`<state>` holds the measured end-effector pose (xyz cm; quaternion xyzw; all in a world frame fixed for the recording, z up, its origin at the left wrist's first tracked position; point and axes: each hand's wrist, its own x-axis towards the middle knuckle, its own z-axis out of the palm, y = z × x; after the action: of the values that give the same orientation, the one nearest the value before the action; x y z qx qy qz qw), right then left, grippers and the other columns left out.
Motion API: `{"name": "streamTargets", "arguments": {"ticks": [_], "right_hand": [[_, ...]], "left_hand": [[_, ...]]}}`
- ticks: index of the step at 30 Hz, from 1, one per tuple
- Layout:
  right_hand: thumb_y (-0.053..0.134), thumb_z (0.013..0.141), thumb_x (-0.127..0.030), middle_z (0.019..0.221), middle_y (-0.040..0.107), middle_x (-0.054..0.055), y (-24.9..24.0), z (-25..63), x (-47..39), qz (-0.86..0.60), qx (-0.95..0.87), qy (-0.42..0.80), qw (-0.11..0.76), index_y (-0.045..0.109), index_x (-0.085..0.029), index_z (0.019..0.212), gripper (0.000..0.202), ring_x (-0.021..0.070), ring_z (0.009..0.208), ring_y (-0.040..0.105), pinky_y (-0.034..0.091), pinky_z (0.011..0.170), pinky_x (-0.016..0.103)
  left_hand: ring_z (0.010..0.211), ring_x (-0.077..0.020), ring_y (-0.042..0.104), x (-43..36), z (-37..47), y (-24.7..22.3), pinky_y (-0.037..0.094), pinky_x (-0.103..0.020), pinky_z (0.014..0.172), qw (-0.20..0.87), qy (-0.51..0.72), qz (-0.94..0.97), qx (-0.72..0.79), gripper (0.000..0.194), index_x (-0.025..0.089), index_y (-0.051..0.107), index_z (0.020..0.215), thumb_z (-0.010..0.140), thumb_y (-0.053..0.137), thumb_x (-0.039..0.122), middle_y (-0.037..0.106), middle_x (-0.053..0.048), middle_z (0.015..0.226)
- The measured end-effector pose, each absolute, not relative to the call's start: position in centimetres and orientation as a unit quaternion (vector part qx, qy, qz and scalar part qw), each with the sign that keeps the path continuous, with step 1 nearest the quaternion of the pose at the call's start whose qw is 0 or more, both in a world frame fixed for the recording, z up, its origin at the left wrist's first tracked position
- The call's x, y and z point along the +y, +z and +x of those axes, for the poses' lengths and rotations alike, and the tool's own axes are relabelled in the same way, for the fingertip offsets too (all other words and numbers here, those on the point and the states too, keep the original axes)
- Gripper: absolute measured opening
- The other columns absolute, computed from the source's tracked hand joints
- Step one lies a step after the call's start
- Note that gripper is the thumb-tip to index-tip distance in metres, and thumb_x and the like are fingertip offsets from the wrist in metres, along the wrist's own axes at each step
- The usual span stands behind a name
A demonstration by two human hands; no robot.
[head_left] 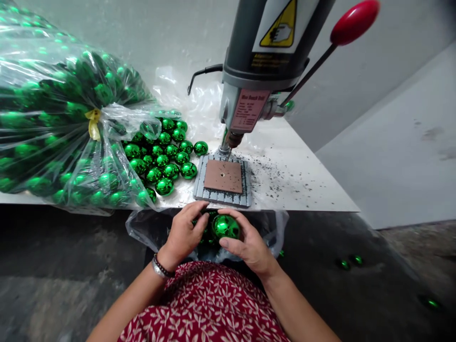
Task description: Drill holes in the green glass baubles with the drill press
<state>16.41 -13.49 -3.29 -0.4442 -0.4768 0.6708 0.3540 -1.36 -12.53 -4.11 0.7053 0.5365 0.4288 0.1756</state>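
A shiny green ball with a small dark spot is held between the thumb and fingers of my right hand, just in front of the table edge. My left hand is beside it, its fingers curled and thumb near the index finger; anything between them is too small to make out. Beyond my hands stands a bench drill, its bit above a brown square plate with a small hole, on the grooved metal base. Below my hands hangs an open clear bag with green balls inside, partly hidden.
Loose green balls lie left of the drill base, beside a large tied bag of balls. Dark shavings cover the table's right part. A red-knobbed lever juts out upper right. Several balls lie on the floor.
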Motion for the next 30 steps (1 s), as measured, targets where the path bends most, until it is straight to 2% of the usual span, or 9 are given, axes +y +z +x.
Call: {"name": "streamTargets", "arguments": {"ticks": [5,11,14,18,20,22,25,28,30], "right_hand": [[0.074,0.058,-0.048,0.115,0.054,0.002,-3.4,16.3,-13.6,-0.473,-0.525,0.611,0.356,0.057,-0.023,0.108,0.059,0.0129,0.102,0.051,0.04,0.1,0.03],[0.06,0.066,-0.061,0.108,0.058,0.003,-4.1,16.4,-14.1,-0.499,-0.562,0.565,0.341,0.062,-0.022,0.102,0.054,0.0134,0.097,0.054,0.044,0.097,0.031],[0.047,0.077,-0.063,0.108,0.062,0.004,-5.5,16.4,-14.4,-0.536,-0.57,0.543,0.305,0.066,-0.022,0.101,0.051,0.0141,0.098,0.056,0.045,0.096,0.03],[0.029,0.088,-0.059,0.126,0.055,0.007,-8.6,16.8,-14.0,-0.629,-0.564,0.474,0.248,0.054,-0.025,0.127,0.058,0.0167,0.118,0.051,0.04,0.107,0.035],[0.03,0.09,-0.054,0.127,0.054,0.009,-10.2,17.3,-13.7,-0.67,-0.564,0.437,0.205,0.05,-0.021,0.13,0.055,0.0162,0.119,0.051,0.039,0.108,0.038],[0.035,0.09,-0.051,0.117,0.058,0.009,-11.5,18.2,-13.7,-0.694,-0.571,0.413,0.148,0.055,-0.015,0.12,0.05,0.0141,0.111,0.054,0.042,0.105,0.039],[0.043,0.089,-0.048,0.105,0.06,0.007,-12.4,19.4,-14.1,-0.709,-0.591,0.381,0.053,0.058,-0.012,0.106,0.043,0.0112,0.102,0.056,0.047,0.097,0.036],[0.045,0.089,-0.045,0.112,0.057,0.008,-12.9,19.8,-14.1,-0.711,-0.617,0.338,-0.021,0.056,-0.013,0.108,0.04,0.0117,0.105,0.054,0.048,0.096,0.035],[0.046,0.088,-0.044,0.115,0.056,0.009,-13.4,19.4,-13.4,-0.699,-0.636,0.321,-0.059,0.055,-0.013,0.111,0.04,0.0125,0.107,0.054,0.048,0.096,0.036]], "left_hand": [[0.095,-0.0161,0.066,-12.7,-1.2,-4.2,0.055,-0.031,0.088,0.199,0.423,0.702,0.537,0.025,0.017,0.065,0.108,0.084,0.056,0.016,0.071,-0.008,0.103],[0.095,-0.0164,0.066,-12.8,-1.2,-4.5,0.055,-0.032,0.087,0.201,0.426,0.7,0.536,0.025,0.016,0.066,0.107,0.085,0.056,0.018,0.071,-0.008,0.102],[0.092,-0.0153,0.067,-12.7,-1.6,-4.6,0.055,-0.03,0.085,0.194,0.425,0.696,0.545,0.024,0.017,0.066,0.107,0.084,0.057,0.018,0.071,-0.008,0.101],[0.091,-0.0146,0.067,-12.7,-2.3,-4.8,0.056,-0.03,0.084,0.179,0.421,0.687,0.564,0.023,0.019,0.066,0.106,0.084,0.057,0.019,0.071,-0.006,0.101],[0.092,-0.0149,0.067,-12.9,-2.5,-5.1,0.055,-0.03,0.085,0.178,0.413,0.692,0.565,0.023,0.019,0.066,0.105,0.084,0.056,0.019,0.071,-0.006,0.101],[0.095,-0.0157,0.067,-13.2,-2.7,-5.6,0.055,-0.031,0.087,0.189,0.391,0.704,0.562,0.023,0.018,0.066,0.106,0.085,0.055,0.02,0.071,-0.007,0.103],[0.099,-0.0169,0.066,-13.5,-3.1,-7.2,0.053,-0.031,0.09,0.24,0.295,0.735,0.562,0.028,0.019,0.065,0.112,0.087,0.053,0.022,0.069,-0.008,0.109],[0.108,-0.0215,0.062,-13.1,-3.1,-9.8,0.049,-0.036,0.096,0.283,0.105,0.773,0.558,0.037,0.02,0.062,0.121,0.085,0.052,0.023,0.065,-0.009,0.12],[0.122,-0.0285,0.053,-12.4,-2.9,-11.9,0.04,-0.045,0.106,0.269,-0.029,0.798,0.539,0.045,0.021,0.059,0.125,0.08,0.058,0.023,0.06,-0.011,0.13]]}}
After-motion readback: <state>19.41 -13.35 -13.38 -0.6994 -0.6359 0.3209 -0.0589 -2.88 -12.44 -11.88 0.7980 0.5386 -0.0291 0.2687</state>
